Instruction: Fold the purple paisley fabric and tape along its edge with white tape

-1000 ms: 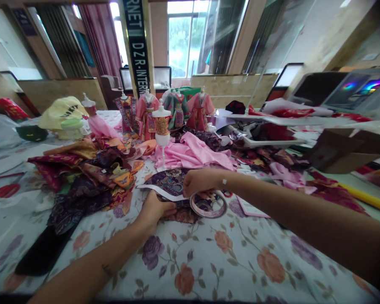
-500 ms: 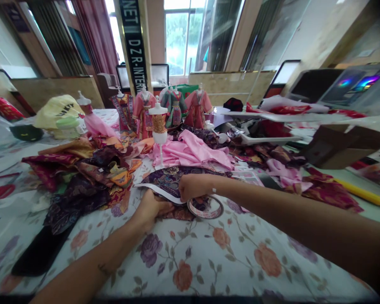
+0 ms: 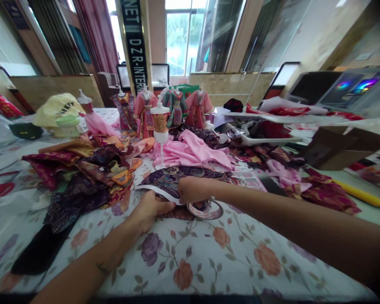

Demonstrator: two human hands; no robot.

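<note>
My left hand (image 3: 150,209) and my right hand (image 3: 191,188) meet over a dark purple patterned fabric piece (image 3: 174,177) with a white edge, lying on the floral tablecloth (image 3: 209,257). Both hands pinch the fabric's near edge, the left from below, the right from above. A roll of tape (image 3: 205,209) lies flat just under and to the right of my right hand. A small white mannequin (image 3: 161,126) in a gold bodice stands just behind the fabric.
A heap of brocade scraps (image 3: 88,169) lies to the left, pink cloth (image 3: 193,154) behind. Dressed doll mannequins (image 3: 174,107) stand at the back. A yellow cap (image 3: 57,109), a cardboard box (image 3: 345,152) and a yellow stick (image 3: 361,194) are around.
My right hand has slid slightly left along the fabric edge toward my left hand, and the view shifted a little; the tape roll stays put.
</note>
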